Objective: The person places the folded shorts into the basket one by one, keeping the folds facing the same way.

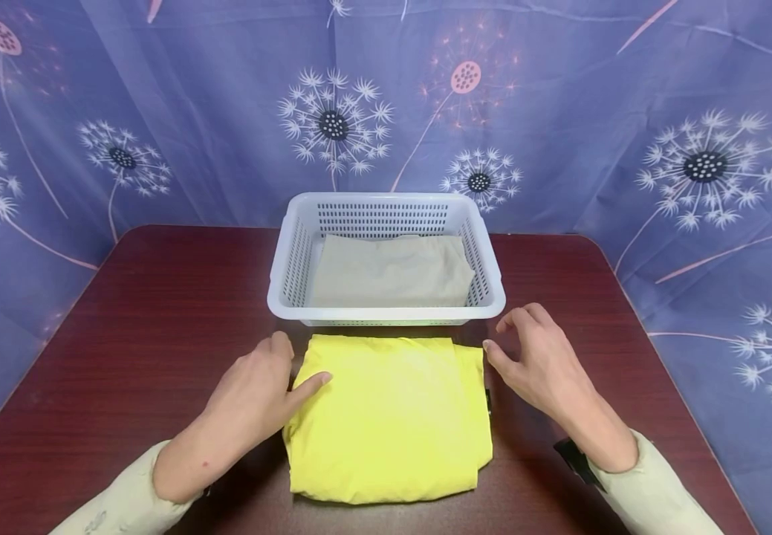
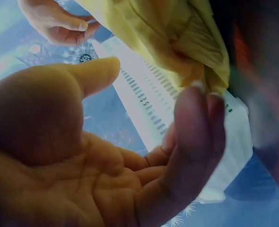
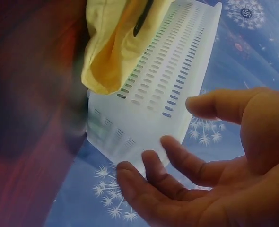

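Dark reddish wood-grain table (image 1: 125,334) fills the near part of the room, its rounded corners set against a blue-violet backdrop cloth (image 1: 593,111) printed with white and pink dandelion heads, which hangs behind and wraps round both sides. At the middle of the table stands a white slotted plastic basket (image 1: 290,261), and a folded beige garment (image 1: 392,271) lies flat inside it. Just in front of the basket, close to its near wall, lies a folded yellow garment (image 1: 392,420) with a black tag peeping out at its right edge. The person's left hand (image 1: 252,397) rests at the left edge of the yellow garment, thumb laid on the cloth, fingers relaxed and gripping nothing; the left wrist view shows the palm open with fingertips against the fabric. The right hand (image 1: 539,364) hovers just beside the garment's right corner, fingers loosely spread and holding nothing. Pale sleeves (image 1: 660,490) cover both forearms.
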Demonstrator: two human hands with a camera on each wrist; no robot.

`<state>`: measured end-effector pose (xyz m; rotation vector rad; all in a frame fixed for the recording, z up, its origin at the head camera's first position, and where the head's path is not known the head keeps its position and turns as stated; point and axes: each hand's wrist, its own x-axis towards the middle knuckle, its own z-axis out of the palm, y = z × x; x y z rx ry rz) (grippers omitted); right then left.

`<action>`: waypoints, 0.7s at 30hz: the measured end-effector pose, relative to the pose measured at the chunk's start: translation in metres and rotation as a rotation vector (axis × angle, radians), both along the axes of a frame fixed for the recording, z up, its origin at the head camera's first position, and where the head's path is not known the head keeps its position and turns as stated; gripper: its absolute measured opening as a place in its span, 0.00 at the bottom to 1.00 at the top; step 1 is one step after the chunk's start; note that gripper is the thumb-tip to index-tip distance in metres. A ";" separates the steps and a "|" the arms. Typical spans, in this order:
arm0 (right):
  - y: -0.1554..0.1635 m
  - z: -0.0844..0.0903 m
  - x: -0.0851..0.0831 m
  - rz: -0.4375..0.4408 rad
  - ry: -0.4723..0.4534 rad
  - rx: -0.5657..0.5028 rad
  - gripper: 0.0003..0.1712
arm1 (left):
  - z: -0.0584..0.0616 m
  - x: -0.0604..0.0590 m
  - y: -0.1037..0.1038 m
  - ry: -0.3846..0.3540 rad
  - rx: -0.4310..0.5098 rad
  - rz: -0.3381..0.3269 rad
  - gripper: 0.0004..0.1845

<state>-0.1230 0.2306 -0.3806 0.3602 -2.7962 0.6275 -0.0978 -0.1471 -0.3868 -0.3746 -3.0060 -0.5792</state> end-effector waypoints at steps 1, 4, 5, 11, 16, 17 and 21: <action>0.000 0.000 0.000 -0.006 -0.028 0.002 0.16 | 0.000 0.000 -0.001 -0.010 -0.008 0.005 0.31; 0.001 -0.001 -0.001 -0.021 -0.105 0.005 0.21 | -0.002 0.000 -0.005 -0.050 -0.038 0.005 0.35; 0.002 -0.001 -0.001 -0.022 -0.127 0.006 0.23 | -0.002 -0.001 -0.005 -0.076 -0.042 0.003 0.35; 0.002 -0.004 -0.004 -0.021 -0.213 0.034 0.29 | -0.004 -0.007 -0.009 -0.193 -0.046 -0.005 0.40; 0.001 -0.007 -0.005 0.000 -0.263 0.061 0.32 | -0.007 -0.013 -0.010 -0.261 -0.048 -0.021 0.47; 0.001 -0.008 -0.005 0.005 -0.272 0.065 0.32 | -0.007 -0.014 -0.011 -0.276 -0.044 -0.025 0.47; -0.001 -0.010 -0.006 0.015 -0.322 0.080 0.37 | -0.009 -0.016 -0.011 -0.309 -0.024 -0.032 0.46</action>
